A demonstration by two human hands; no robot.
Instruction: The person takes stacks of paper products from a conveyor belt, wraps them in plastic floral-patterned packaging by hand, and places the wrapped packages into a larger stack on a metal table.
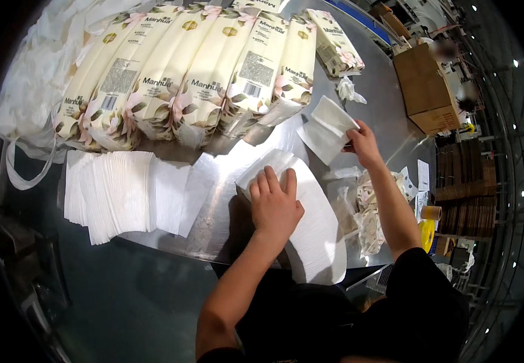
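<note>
My left hand [274, 202] lies with its fingers spread on the top end of a long, curved stack of white tissues [319, 233]. The stack stretches toward me over the table's near edge. Farther right, my right hand [365, 144] pinches a small folded piece of white tissue [327, 130] by its right edge, held just beyond the stack. To the left, another stack of tissues [111, 193] has slumped into a fan, with loose sheets [180, 196] at its right end.
Several cream floral tissue packs [198, 85] stand in a row at the back, beside white plastic bags [38, 85]. One more pack [336, 45] sits farther right, near a crumpled tissue [350, 91]. Floral wrappers [368, 212] lie at right on the metal table [207, 233]; a cardboard box [425, 91] is beyond.
</note>
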